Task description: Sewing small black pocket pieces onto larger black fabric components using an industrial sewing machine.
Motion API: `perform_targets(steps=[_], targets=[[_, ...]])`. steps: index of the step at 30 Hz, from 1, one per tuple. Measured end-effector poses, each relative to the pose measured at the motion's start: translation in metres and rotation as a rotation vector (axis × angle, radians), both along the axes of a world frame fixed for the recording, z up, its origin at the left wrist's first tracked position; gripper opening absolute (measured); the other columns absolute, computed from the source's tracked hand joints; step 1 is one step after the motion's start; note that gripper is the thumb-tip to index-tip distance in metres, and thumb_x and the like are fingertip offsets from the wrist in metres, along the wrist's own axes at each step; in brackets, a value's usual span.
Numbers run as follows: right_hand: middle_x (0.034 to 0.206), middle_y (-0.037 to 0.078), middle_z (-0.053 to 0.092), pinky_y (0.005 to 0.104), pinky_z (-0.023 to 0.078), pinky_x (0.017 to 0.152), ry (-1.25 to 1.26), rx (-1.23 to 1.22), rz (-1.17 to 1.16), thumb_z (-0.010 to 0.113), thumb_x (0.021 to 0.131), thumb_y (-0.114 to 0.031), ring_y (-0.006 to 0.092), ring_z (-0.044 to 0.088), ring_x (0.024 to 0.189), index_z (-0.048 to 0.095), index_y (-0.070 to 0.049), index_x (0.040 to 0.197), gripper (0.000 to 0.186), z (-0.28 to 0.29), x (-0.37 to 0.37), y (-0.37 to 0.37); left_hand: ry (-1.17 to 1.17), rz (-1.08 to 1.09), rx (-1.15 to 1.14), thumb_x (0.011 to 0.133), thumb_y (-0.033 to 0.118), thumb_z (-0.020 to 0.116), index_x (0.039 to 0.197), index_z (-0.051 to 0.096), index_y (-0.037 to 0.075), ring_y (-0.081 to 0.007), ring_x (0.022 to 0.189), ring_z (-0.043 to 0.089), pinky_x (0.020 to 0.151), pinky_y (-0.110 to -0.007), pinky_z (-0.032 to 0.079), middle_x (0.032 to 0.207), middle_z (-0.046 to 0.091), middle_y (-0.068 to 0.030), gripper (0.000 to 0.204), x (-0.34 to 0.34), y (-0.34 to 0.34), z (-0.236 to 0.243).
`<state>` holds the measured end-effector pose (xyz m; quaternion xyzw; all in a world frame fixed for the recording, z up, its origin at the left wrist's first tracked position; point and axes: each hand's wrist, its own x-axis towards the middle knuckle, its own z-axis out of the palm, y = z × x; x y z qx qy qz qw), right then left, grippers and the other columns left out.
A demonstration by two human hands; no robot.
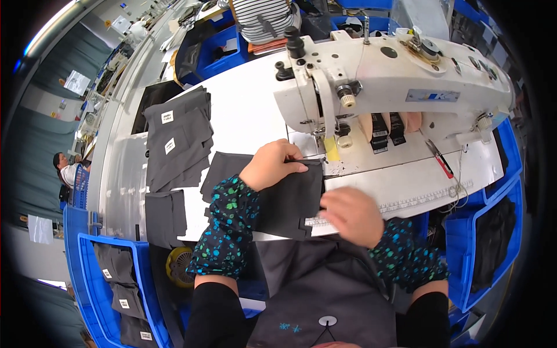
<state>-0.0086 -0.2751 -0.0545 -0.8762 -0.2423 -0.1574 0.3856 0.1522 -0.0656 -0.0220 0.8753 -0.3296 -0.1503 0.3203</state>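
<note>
My left hand [271, 163] pinches the top edge of dark grey fabric pieces [283, 206] lying layered on the white worktable [238, 116], just front-left of the needle area of a white sewing machine [377, 81]. My right hand [351, 211] is at the right edge of that fabric, blurred, so its grip is unclear. A yellow piece [332, 149] is by the presser foot. Piles of grey pieces with white labels [177, 130] and a smaller pile [165, 217] lie to the left. Red-handled scissors [444, 163] and pink strips with black labels [389, 130] lie at the right.
Blue bins hold dark fabric at left [84, 255] and right [461, 249]. More bins [212, 58] stand behind the table. A printed ruler [400, 203] runs along the front edge. A seated co-worker [69, 174] is at far left, beyond a clear plastic panel [119, 180].
</note>
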Motion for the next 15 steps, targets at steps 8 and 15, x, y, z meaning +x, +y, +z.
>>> perform_targets(steps=[8, 15], targets=[[0.075, 0.011, 0.069, 0.032, 0.048, 0.058, 0.475, 0.283, 0.018, 0.072, 0.089, -0.015, 0.016, 0.064, 0.063, 0.07, 0.003, 0.093, 0.018, 0.009, 0.081, -0.031, 0.226, 0.037, -0.06, 0.086, 0.015, 0.079, 0.091, 0.069, -0.001, -0.0161, 0.067, 0.056, 0.066, -0.032, 0.048, 0.073, 0.062, -0.0089, 0.02, -0.006, -0.013, 0.009], [0.067, 0.008, 0.066, 0.0268, 0.053, 0.061, 0.516, 0.59, -0.006, 0.072, 0.09, -0.014, 0.0095, 0.065, 0.064, 0.071, 0.006, 0.095, 0.02, -0.015, 0.096, -0.022, 0.174, 0.09, -0.151, 0.089, 0.015, 0.076, 0.099, 0.07, 0.001, -0.0213, 0.07, 0.063, 0.068, -0.033, 0.052, 0.079, 0.068, -0.0112, 0.019, -0.011, -0.012, 0.008]])
